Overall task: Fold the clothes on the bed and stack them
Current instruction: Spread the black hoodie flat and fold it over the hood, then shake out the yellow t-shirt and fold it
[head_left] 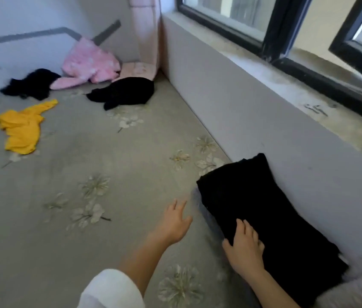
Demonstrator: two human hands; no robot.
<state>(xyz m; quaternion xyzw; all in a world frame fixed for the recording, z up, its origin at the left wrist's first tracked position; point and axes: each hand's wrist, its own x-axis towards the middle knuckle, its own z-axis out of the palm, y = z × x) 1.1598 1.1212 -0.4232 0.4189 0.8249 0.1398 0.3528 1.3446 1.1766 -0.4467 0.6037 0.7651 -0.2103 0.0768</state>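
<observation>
**While one folded piece is pressed flat, three are left to do**

Since the folded black garment [264, 210] is laid along the wall [242, 107] at the edge of the bed [86, 163], it's probably meant as the base of the stack, kept out of the way. It is pressed by the right hand [245, 247], fingers flat on top and nothing pinched, likely for smoothing. The left hand [174, 221] is held open and empty just beside it. A yellow top [20, 127] and two black heaps [122, 93] are left unfolded, well apart.
</observation>
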